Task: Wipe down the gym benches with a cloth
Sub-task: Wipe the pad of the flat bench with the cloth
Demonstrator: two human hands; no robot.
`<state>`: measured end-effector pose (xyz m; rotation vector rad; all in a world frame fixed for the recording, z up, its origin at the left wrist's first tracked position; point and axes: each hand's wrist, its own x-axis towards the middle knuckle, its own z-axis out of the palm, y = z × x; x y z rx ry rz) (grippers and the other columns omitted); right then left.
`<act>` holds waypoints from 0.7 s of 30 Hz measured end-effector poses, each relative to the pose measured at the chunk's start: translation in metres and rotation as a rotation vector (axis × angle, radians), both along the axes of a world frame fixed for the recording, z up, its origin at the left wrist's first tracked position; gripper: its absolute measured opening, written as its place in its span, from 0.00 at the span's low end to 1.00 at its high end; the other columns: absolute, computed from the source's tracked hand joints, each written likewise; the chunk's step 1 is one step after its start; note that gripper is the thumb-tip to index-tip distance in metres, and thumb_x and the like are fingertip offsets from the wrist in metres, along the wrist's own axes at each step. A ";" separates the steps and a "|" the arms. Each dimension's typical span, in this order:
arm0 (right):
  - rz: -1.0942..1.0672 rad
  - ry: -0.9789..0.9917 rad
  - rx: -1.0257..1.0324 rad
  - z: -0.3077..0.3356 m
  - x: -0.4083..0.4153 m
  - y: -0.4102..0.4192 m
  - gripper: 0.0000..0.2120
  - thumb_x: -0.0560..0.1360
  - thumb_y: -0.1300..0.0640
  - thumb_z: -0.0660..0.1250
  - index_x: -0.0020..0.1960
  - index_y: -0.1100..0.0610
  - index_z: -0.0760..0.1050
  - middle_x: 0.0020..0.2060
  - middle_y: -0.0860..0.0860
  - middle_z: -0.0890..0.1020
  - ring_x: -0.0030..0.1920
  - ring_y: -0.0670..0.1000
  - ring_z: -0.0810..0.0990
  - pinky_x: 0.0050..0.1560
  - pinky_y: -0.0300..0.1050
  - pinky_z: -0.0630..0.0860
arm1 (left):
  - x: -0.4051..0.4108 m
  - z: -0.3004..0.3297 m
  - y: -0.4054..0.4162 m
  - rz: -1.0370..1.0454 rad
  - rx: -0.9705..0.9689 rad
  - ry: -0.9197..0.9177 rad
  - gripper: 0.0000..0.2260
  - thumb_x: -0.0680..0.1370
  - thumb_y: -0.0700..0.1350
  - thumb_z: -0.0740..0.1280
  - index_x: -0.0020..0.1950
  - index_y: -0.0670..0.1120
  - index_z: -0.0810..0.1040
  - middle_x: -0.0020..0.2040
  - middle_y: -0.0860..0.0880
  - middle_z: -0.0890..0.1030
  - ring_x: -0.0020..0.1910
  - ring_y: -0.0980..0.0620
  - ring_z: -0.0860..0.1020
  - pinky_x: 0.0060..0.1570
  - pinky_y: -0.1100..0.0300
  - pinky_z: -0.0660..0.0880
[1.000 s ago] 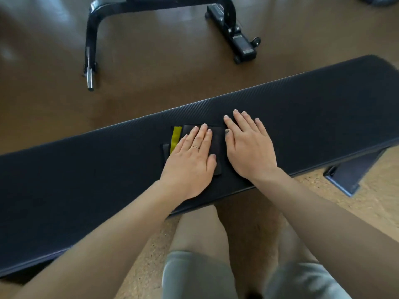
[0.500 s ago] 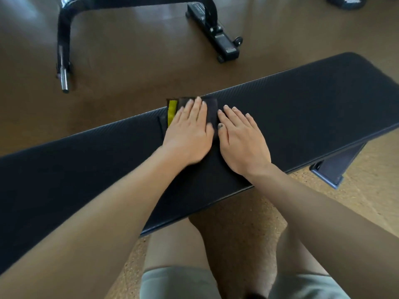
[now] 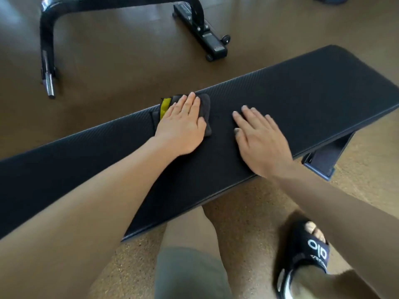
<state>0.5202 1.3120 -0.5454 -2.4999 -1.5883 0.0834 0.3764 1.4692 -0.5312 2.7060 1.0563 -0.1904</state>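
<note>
Pressing flat with straight fingers, your left hand [image 3: 182, 124] pins the folded dark cloth with a yellow strip [image 3: 170, 111] at the far edge of the long black padded counter [image 3: 313, 93], mid-frame. Your right hand [image 3: 259, 139] lies open on the padding just right, apart from the cloth. A black metal frame [image 3: 200, 24] stands upper left.
</note>
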 end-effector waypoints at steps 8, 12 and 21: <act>-0.051 0.032 0.086 -0.007 0.013 -0.012 0.25 0.87 0.46 0.46 0.81 0.49 0.62 0.81 0.50 0.61 0.82 0.49 0.55 0.82 0.49 0.49 | -0.046 0.007 -0.129 -0.099 -0.010 -0.006 0.30 0.84 0.57 0.36 0.84 0.47 0.39 0.84 0.51 0.38 0.83 0.53 0.37 0.80 0.55 0.37; -0.061 0.046 0.150 -0.008 0.012 -0.014 0.24 0.87 0.47 0.46 0.79 0.50 0.65 0.80 0.51 0.65 0.81 0.50 0.59 0.82 0.49 0.52 | -0.052 -0.001 -0.130 -0.121 0.068 -0.054 0.30 0.85 0.58 0.38 0.85 0.47 0.45 0.85 0.50 0.44 0.83 0.53 0.43 0.80 0.55 0.41; -0.092 0.057 0.237 -0.013 0.012 -0.014 0.24 0.86 0.49 0.49 0.77 0.54 0.70 0.77 0.51 0.70 0.79 0.48 0.63 0.81 0.47 0.55 | 0.013 -0.004 -0.072 -0.011 0.032 -0.043 0.28 0.87 0.55 0.43 0.85 0.46 0.45 0.85 0.48 0.45 0.84 0.51 0.44 0.82 0.53 0.42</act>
